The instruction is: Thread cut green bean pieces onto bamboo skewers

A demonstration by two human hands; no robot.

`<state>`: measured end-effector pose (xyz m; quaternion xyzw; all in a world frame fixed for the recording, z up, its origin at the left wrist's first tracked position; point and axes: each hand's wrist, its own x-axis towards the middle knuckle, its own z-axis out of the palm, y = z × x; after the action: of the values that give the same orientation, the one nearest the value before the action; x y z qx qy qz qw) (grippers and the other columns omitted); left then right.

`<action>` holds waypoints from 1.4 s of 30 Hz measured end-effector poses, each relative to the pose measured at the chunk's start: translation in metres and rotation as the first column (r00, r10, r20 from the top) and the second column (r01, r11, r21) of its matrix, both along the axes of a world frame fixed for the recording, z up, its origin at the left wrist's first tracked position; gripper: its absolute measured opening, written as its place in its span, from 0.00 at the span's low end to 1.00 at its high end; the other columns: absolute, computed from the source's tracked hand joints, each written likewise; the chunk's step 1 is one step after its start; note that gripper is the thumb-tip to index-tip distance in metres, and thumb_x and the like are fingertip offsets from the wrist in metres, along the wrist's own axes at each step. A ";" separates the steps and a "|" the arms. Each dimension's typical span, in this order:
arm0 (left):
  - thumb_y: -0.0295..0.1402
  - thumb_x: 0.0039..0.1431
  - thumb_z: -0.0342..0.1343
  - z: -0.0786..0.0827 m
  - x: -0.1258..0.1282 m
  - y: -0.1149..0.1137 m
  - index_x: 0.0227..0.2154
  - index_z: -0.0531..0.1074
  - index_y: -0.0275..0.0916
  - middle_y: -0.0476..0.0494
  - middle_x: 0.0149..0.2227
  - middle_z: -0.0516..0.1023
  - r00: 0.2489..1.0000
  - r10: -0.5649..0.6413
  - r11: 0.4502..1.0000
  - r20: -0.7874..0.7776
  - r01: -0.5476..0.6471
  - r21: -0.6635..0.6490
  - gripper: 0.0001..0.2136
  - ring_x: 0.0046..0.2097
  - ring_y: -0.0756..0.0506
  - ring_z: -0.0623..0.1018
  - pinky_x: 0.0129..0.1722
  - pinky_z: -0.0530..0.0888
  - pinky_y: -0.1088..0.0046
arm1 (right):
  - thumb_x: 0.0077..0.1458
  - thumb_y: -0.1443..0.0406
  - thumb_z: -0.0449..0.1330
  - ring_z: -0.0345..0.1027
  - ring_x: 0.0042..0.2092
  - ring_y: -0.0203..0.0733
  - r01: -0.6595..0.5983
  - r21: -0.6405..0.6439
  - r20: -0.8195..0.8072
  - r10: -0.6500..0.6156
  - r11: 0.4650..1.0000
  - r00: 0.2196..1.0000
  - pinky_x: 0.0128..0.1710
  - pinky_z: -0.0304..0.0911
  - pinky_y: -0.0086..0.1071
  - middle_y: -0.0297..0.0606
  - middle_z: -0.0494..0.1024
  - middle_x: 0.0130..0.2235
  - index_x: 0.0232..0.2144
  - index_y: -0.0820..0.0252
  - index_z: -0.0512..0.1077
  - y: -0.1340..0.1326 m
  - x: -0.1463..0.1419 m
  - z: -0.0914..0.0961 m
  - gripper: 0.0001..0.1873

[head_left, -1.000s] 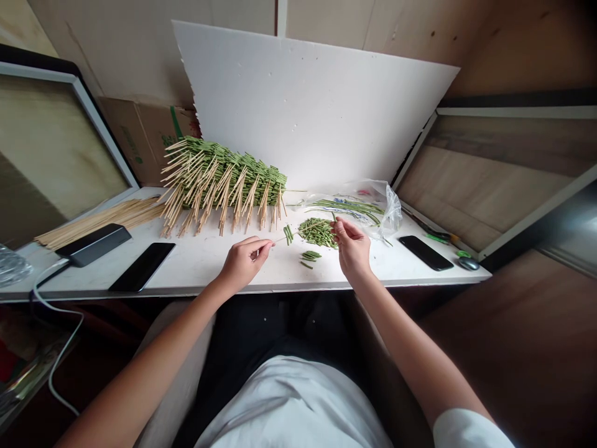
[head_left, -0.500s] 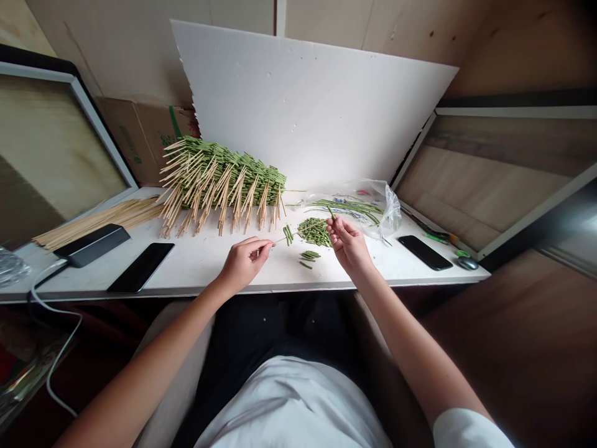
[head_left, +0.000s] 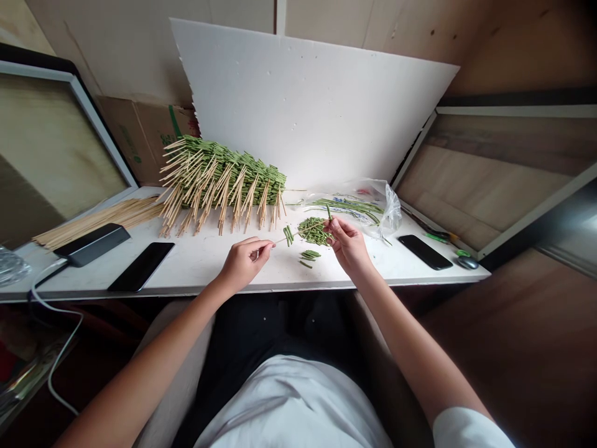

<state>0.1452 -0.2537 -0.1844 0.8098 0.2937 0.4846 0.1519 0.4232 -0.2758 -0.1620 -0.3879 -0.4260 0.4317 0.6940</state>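
My left hand (head_left: 248, 262) is closed, pinching the end of a thin wooden skewer (head_left: 280, 240) above the table. A couple of short green bean pieces (head_left: 288, 235) are threaded crosswise on the skewer. My right hand (head_left: 346, 244) is closed on another green bean piece (head_left: 329, 213), held upright between thumb and fingers at the skewer's far end. Whether the tip has gone into that piece I cannot tell. Under the skewer lies a pile of cut green bean pieces (head_left: 314, 232), partly hidden by my right hand. Nearer me is a small group of pieces (head_left: 310, 255).
A large stack of filled skewers (head_left: 233, 171) stands at the back left, beside loose bare skewers (head_left: 102, 219). Phones lie left (head_left: 142, 266) and right (head_left: 424, 252). A clear plastic bag (head_left: 392, 208) holds long green beans. A white board (head_left: 308, 99) leans behind.
My right hand has shifted slightly left, bringing the bean piece to the skewer's tip and turning it more upright. My left hand holds almost still.
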 end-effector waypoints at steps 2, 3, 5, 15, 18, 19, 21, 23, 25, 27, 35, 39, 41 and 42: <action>0.35 0.71 0.55 0.000 0.000 0.000 0.41 0.83 0.38 0.45 0.31 0.78 1.000 -0.004 1.000 -0.002 0.004 0.000 0.12 0.29 0.49 0.71 0.28 0.68 0.74 | 0.46 0.50 0.76 0.75 0.42 0.43 0.010 0.001 0.021 -0.010 1.000 1.000 0.30 0.69 0.31 0.35 0.83 0.41 0.37 0.51 0.82 0.000 0.000 0.000 0.19; 0.34 0.71 0.55 0.000 0.000 0.000 0.41 0.83 0.38 0.45 0.31 0.78 1.000 -0.004 1.000 -0.003 0.004 0.002 0.11 0.28 0.50 0.71 0.28 0.68 0.74 | 0.46 0.49 0.75 0.75 0.42 0.43 0.015 0.002 0.032 -0.015 1.000 0.999 0.30 0.68 0.31 0.35 0.83 0.41 0.37 0.51 0.82 -0.001 -0.001 0.001 0.19; 0.34 0.71 0.55 0.000 0.000 0.000 0.41 0.83 0.38 0.45 0.30 0.78 1.000 -0.001 1.000 -0.006 0.001 0.006 0.11 0.28 0.50 0.71 0.28 0.68 0.74 | 0.47 0.48 0.75 0.74 0.42 0.43 0.024 0.007 0.052 -0.024 1.000 0.998 0.30 0.68 0.31 0.35 0.83 0.40 0.36 0.50 0.81 -0.001 -0.001 0.001 0.19; 0.33 0.70 0.55 0.000 -0.001 0.000 0.40 0.83 0.38 0.47 0.28 0.75 1.000 0.020 1.000 -0.024 -0.020 0.022 0.11 0.27 0.50 0.69 0.29 0.67 0.74 | 0.42 0.54 0.78 0.73 0.40 0.42 0.054 0.043 0.001 -0.054 0.998 0.999 0.28 0.67 0.30 0.34 0.82 0.36 0.34 0.52 0.83 -0.001 -0.003 0.004 0.17; 0.33 0.70 0.55 0.000 -0.001 0.000 0.40 0.83 0.38 0.47 0.29 0.76 0.999 0.023 0.999 -0.039 -0.022 0.026 0.11 0.28 0.50 0.69 0.29 0.67 0.74 | 0.45 0.53 0.76 0.73 0.40 0.42 0.048 0.036 0.025 -0.049 0.998 0.998 0.28 0.67 0.31 0.35 0.83 0.38 0.35 0.52 0.83 -0.001 -0.002 0.003 0.15; 0.33 0.70 0.55 0.000 -0.001 0.000 0.41 0.83 0.38 0.47 0.29 0.76 0.999 0.023 0.999 -0.044 -0.022 0.027 0.11 0.28 0.50 0.69 0.29 0.67 0.74 | 0.46 0.53 0.76 0.73 0.40 0.42 0.045 0.037 0.028 -0.046 0.998 0.999 0.28 0.66 0.31 0.35 0.83 0.38 0.35 0.52 0.84 -0.001 -0.001 0.003 0.15; 0.33 0.71 0.55 0.001 -0.001 -0.001 0.41 0.83 0.38 0.47 0.29 0.75 0.998 0.026 0.999 -0.053 -0.024 0.027 0.11 0.27 0.50 0.69 0.29 0.67 0.74 | 0.46 0.54 0.76 0.73 0.39 0.41 0.043 0.042 0.024 -0.044 0.998 0.999 0.27 0.65 0.30 0.34 0.83 0.36 0.34 0.52 0.84 -0.001 0.000 0.003 0.13; 0.33 0.70 0.55 0.000 -0.002 -0.001 0.41 0.84 0.38 0.47 0.28 0.75 0.998 0.030 0.999 -0.063 -0.028 0.031 0.12 0.26 0.50 0.68 0.29 0.66 0.74 | 0.46 0.55 0.76 0.72 0.37 0.41 0.045 0.042 0.030 -0.047 0.998 0.998 0.27 0.64 0.30 0.34 0.82 0.35 0.33 0.52 0.84 0.000 0.001 0.003 0.13; 0.33 0.70 0.55 0.000 -0.002 0.000 0.41 0.84 0.38 0.47 0.28 0.75 0.997 0.030 0.999 -0.070 -0.027 0.037 0.12 0.26 0.50 0.67 0.29 0.66 0.74 | 0.46 0.55 0.76 0.72 0.37 0.40 0.049 0.039 0.045 -0.051 0.998 0.998 0.28 0.64 0.31 0.34 0.82 0.34 0.33 0.52 0.84 0.001 0.002 0.002 0.13; 0.33 0.70 0.55 -0.001 -0.002 0.000 0.41 0.84 0.38 0.46 0.29 0.75 0.997 0.027 0.999 -0.076 -0.023 0.043 0.12 0.27 0.50 0.68 0.29 0.66 0.73 | 0.46 0.55 0.76 0.73 0.37 0.40 0.043 0.039 0.041 -0.045 0.998 0.998 0.30 0.65 0.31 0.35 0.82 0.34 0.32 0.53 0.84 0.002 0.004 0.001 0.12; 0.32 0.71 0.55 -0.004 -0.004 0.002 0.41 0.84 0.39 0.47 0.30 0.76 0.995 0.027 0.998 -0.094 -0.022 0.062 0.11 0.27 0.50 0.68 0.30 0.66 0.73 | 0.45 0.57 0.78 0.73 0.37 0.40 0.007 0.042 0.029 -0.008 0.999 1.000 0.33 0.70 0.31 0.34 0.82 0.34 0.33 0.53 0.84 0.002 0.005 -0.001 0.13; 0.32 0.71 0.54 -0.002 -0.003 0.001 0.43 0.83 0.38 0.46 0.32 0.78 0.998 0.013 0.999 -0.064 -0.010 0.049 0.11 0.28 0.51 0.70 0.29 0.67 0.75 | 0.47 0.55 0.76 0.74 0.40 0.42 -0.035 0.025 0.003 0.035 0.999 0.999 0.32 0.70 0.30 0.35 0.82 0.36 0.35 0.52 0.84 0.001 0.005 0.001 0.14; 0.32 0.72 0.54 -0.001 -0.002 0.001 0.44 0.82 0.38 0.45 0.33 0.78 0.999 0.007 0.998 -0.052 -0.004 0.055 0.11 0.29 0.50 0.71 0.30 0.68 0.75 | 0.48 0.54 0.76 0.74 0.41 0.41 -0.050 0.015 -0.022 0.050 0.999 0.999 0.32 0.70 0.30 0.34 0.82 0.37 0.35 0.51 0.84 0.001 0.005 0.000 0.13; 0.32 0.72 0.54 -0.001 -0.002 0.001 0.44 0.82 0.37 0.45 0.33 0.78 0.999 0.004 0.998 -0.050 -0.001 0.060 0.11 0.29 0.50 0.72 0.30 0.68 0.75 | 0.48 0.54 0.76 0.74 0.41 0.41 -0.049 0.010 -0.029 0.050 0.999 0.998 0.32 0.69 0.29 0.34 0.82 0.37 0.35 0.51 0.83 0.002 0.005 -0.001 0.13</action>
<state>0.1431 -0.2524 -0.1856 0.8255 0.2835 0.4731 0.1194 0.4280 -0.2740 -0.1630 -0.3678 -0.4273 0.4524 0.6910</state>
